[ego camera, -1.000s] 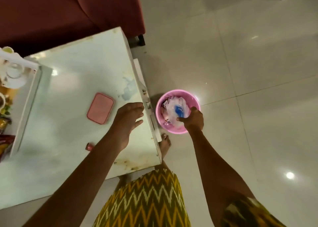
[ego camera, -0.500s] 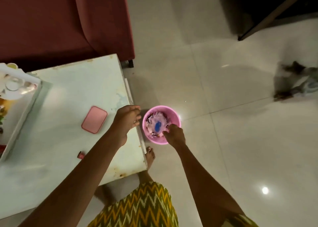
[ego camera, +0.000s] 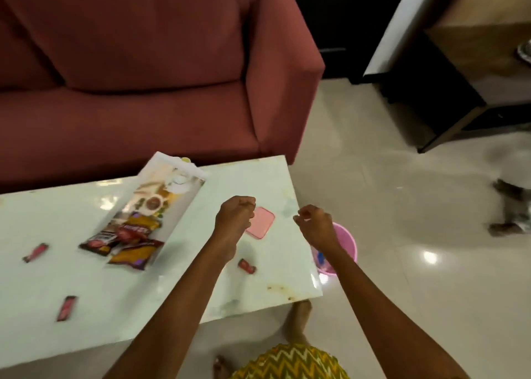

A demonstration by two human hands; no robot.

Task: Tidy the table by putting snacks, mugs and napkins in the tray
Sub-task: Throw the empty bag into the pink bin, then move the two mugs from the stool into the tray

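A white tray [ego camera: 171, 164] with a printed base lies on the white table [ego camera: 86, 286], left of centre. It holds several snack packets [ego camera: 129, 239] and a white mug [ego camera: 178, 182] at its far end. Three small red snack bars lie loose on the table: one at the left [ego camera: 36, 252], one near the front [ego camera: 67, 308], one beside my left forearm [ego camera: 247, 265]. My left hand [ego camera: 235, 214] hovers over the table as a fist with nothing in it. My right hand [ego camera: 314, 226] hangs past the table's right edge, fingers curled, holding nothing.
A pink flat lid [ego camera: 261, 222] lies on the table between my hands. A pink bucket [ego camera: 346, 242] stands on the floor under my right forearm. A red sofa [ego camera: 143, 76] is behind the table. Dark furniture [ego camera: 448, 91] stands at the right.
My right hand has come up out of the pink bucket, leaving the trash inside. My left hand lifted off the table edge. The view tilted up, bringing the tray and sofa in.
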